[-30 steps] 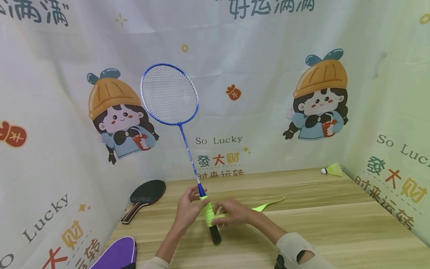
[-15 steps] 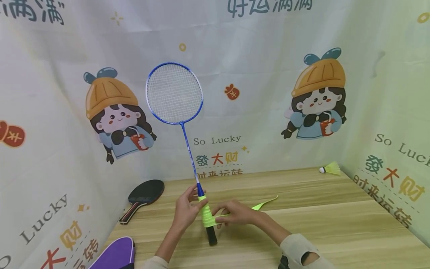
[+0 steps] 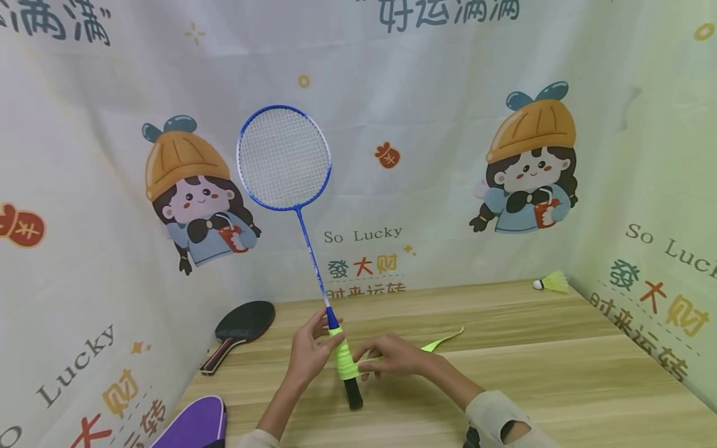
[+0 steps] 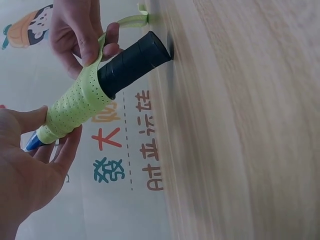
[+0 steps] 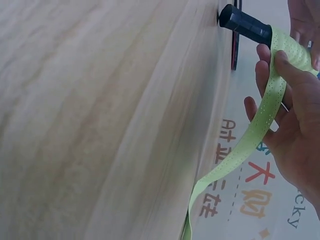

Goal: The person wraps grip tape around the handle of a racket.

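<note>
A blue badminton racket [image 3: 284, 158] tilts up from the table, its strung head leaning left. Perforated lime-green grip tape [image 4: 75, 107] is wound round the upper and middle handle. Below it the black handle end [image 4: 135, 62] shows bare. My left hand [image 3: 311, 351] grips the top of the wrapped part between thumb and fingers, near the blue cone. At the lower edge of the winding, my right hand [image 3: 392, 354] pinches the tape between thumb and fingers. From there the loose tape strip [image 5: 260, 125] runs past the palm and down to the table.
On the wooden table [image 3: 532, 361], a black table tennis bat [image 3: 246, 320] lies at the back left. A purple case [image 3: 193, 423] is at the front left, and a yellow shuttlecock [image 3: 551, 282] lies at the back right. A printed curtain [image 3: 442, 186] hangs behind.
The racket head swung right, then back left. Tape now covers slightly more of the lower handle, and the loose tape end has moved a little left. Both hands keep their holds.
</note>
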`<state>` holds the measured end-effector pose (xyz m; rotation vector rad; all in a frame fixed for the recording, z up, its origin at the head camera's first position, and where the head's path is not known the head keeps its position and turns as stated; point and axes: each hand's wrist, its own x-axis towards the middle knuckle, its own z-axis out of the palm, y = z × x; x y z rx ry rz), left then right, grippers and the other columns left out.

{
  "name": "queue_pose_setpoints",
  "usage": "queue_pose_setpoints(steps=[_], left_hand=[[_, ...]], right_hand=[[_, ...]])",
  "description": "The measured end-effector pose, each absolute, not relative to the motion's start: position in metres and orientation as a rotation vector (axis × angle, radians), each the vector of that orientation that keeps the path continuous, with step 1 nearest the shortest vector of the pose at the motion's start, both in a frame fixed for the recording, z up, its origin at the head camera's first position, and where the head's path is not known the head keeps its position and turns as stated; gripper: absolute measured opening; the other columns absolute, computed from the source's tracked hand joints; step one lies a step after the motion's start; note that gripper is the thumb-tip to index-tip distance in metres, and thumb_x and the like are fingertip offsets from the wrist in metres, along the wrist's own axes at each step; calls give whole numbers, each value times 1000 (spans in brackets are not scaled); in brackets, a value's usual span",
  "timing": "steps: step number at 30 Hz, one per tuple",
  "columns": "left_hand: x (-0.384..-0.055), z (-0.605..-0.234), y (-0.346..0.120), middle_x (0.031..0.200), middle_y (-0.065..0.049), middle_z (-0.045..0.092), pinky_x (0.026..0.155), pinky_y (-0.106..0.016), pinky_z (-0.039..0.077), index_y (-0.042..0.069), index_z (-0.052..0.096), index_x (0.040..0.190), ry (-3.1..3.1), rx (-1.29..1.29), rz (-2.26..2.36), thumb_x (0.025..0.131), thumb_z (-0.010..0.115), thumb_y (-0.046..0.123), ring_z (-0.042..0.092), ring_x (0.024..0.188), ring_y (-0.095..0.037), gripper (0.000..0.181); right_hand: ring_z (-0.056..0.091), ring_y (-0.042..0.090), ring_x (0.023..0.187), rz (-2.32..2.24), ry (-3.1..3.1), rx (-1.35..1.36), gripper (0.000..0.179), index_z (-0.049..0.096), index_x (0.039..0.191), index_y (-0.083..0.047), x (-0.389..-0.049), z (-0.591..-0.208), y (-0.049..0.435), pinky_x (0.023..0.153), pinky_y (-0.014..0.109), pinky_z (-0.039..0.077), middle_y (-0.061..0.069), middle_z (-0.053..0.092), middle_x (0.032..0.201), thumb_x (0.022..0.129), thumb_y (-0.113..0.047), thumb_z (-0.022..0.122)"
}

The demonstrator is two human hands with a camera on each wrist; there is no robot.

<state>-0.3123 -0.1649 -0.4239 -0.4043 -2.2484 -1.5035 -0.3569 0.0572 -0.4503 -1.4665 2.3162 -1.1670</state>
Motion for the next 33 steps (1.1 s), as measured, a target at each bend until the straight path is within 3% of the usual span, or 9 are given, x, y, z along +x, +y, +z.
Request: queue_pose_setpoints(steps=[6, 12, 18, 25, 33], left_hand=[[-312, -425, -166, 123, -12, 74, 93, -45, 56, 5, 55, 147, -2241, -393, -1537, 90, 78, -2, 73, 102, -29, 62], [-311, -425, -166, 128, -17, 72, 96, -51, 54, 2, 53, 148, -2241, -426, -1576, 91, 74, -5, 71, 108, -34, 61], [-311, -424, -167, 135, -20, 67, 102, -53, 51, 0, 46, 151, -2229, -452, -1694, 94, 66, -9, 66, 120, -38, 60], [-314, -428, -172, 146, -25, 55, 107, -42, 50, 1, 36, 151, -2156, -527, -1958, 100, 52, -12, 56, 132, -43, 55], [-315, -429, -173, 146, -23, 48, 101, -33, 50, 5, 34, 158, -2085, -485, -2107, 100, 51, -8, 53, 136, -40, 62]], right_hand=[[75, 19, 68, -1129, 2284, -1494, 24, 69, 125, 2, -361, -453, 58, 68, 25, 61, 8, 79, 94, 103, -5, 63], [74, 19, 65, -1103, 2298, -1463, 26, 68, 127, 2, -360, -454, 55, 64, 27, 61, 6, 80, 90, 103, -10, 64], [73, 18, 65, -1062, 2313, -1475, 30, 66, 129, 5, -360, -451, 49, 66, 22, 59, 9, 79, 90, 104, -12, 63], [73, 18, 65, -1015, 2321, -1533, 31, 65, 130, 6, -358, -446, 46, 66, 18, 56, 15, 78, 87, 105, -12, 62], [74, 20, 66, -1099, 2226, -1433, 36, 59, 139, 4, -358, -446, 43, 66, 20, 56, 14, 78, 89, 106, -9, 60]])
